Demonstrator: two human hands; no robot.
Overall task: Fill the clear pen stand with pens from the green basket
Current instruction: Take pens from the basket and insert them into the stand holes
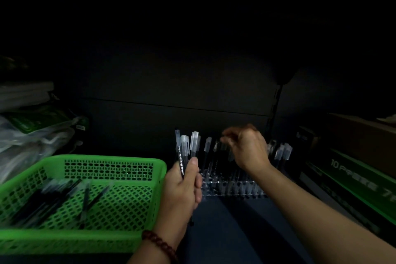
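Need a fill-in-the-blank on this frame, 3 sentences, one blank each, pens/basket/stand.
1. The left hand grips a bundle of clear-capped pens with their caps pointing ____.
2. The green plastic mesh basket holding loose pens sits to the ____ of the clear acrylic pen stand.
3. A brown beaded bracelet is worn on the ____ wrist.

Missing words: up; left; left
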